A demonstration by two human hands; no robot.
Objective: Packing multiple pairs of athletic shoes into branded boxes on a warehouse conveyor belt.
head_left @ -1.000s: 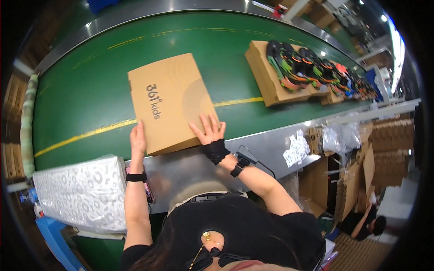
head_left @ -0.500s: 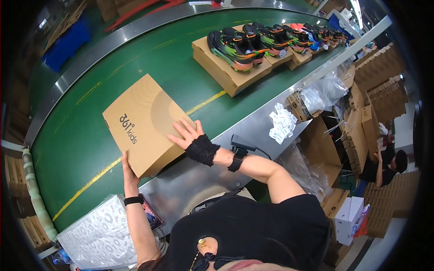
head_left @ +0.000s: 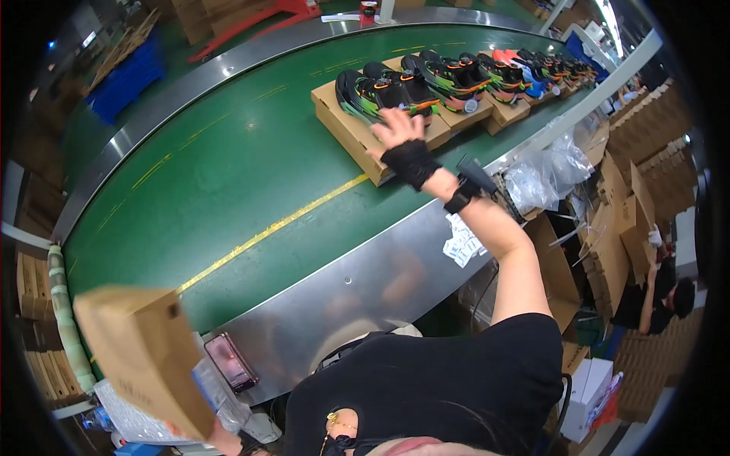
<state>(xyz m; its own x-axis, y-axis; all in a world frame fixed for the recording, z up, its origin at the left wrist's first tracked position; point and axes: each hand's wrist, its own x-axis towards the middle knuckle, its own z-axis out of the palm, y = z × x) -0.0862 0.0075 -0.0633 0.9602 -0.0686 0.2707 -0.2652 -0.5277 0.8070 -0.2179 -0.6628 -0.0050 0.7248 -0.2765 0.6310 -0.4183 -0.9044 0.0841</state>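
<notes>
A brown cardboard shoe box (head_left: 141,357), blurred by motion, is tilted at the lower left. My left hand (head_left: 222,439) grips its lower end, with most of the fingers hidden behind the box. To the right, my right hand (head_left: 399,131) stretches over the conveyor, fingers spread, in a black wrist covering. It is at the near side of a pair of black, green and orange sneakers (head_left: 384,90), which rest on another shoe box (head_left: 338,133). Whether my fingertips touch the sneakers, I cannot tell.
More sneakers on boxes (head_left: 464,118) line the green conveyor (head_left: 251,175) toward the far right. On the metal ledge (head_left: 342,304) lie a phone (head_left: 230,361) and white paper slips (head_left: 461,242). Clear plastic bags (head_left: 547,171) and cartons stand right, near another person (head_left: 654,300).
The shoe box has left the conveyor, swung toward the lower left in my left hand. My right hand has let go of it and moved up and right to the sneakers.
</notes>
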